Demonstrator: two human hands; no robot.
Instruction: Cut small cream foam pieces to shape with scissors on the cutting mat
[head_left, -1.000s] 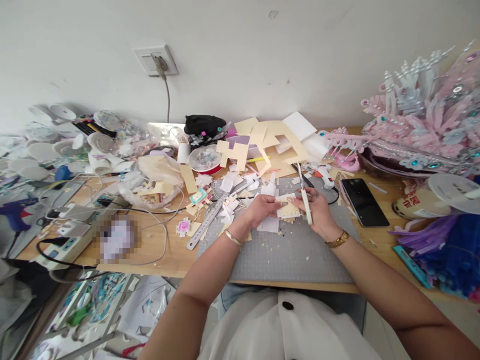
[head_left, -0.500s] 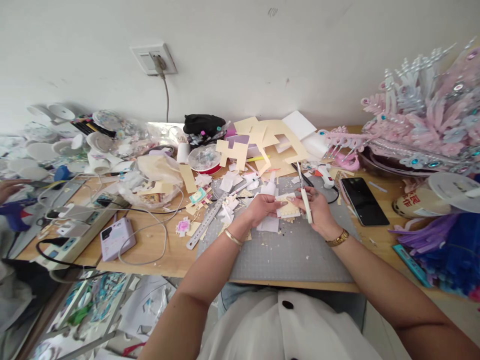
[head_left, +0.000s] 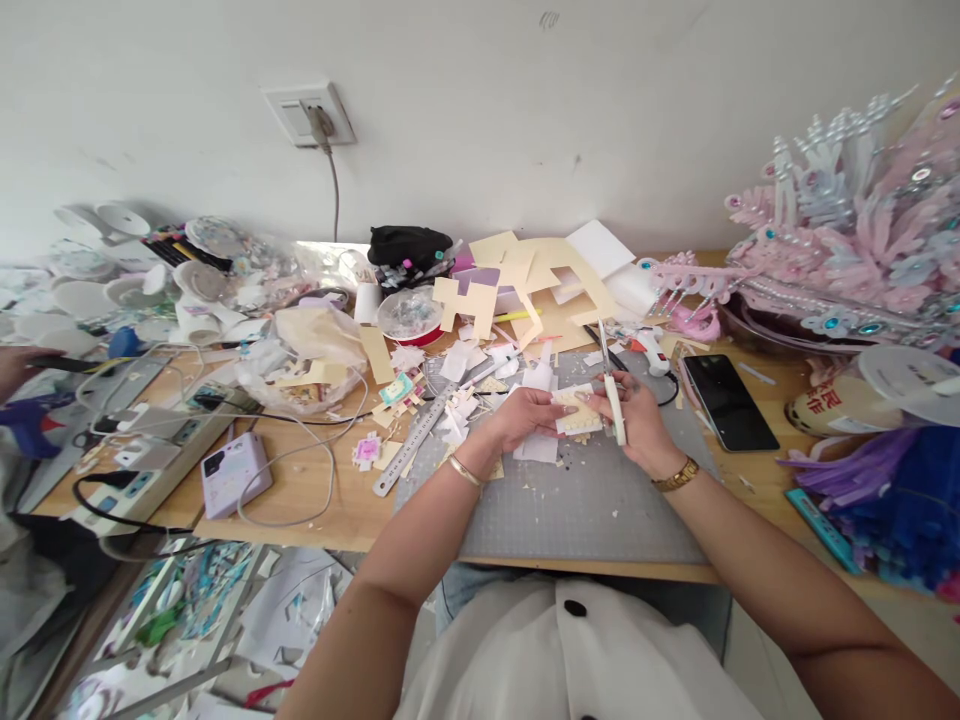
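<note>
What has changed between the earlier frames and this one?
Another person's hand, absent at first, has come in at the left edge and is now by a dark item. Otherwise as before: the left hand grips the cream piece, the right hand the white-handled tool.

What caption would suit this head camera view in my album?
Two hands share a small cream card above a grey cutting mat, scissors in the right.

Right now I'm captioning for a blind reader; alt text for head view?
Left hand and right hand hold a cream card over a gray mat, the right also gripping a white-handled tool; paper scraps and ruler lie nearby.
</note>
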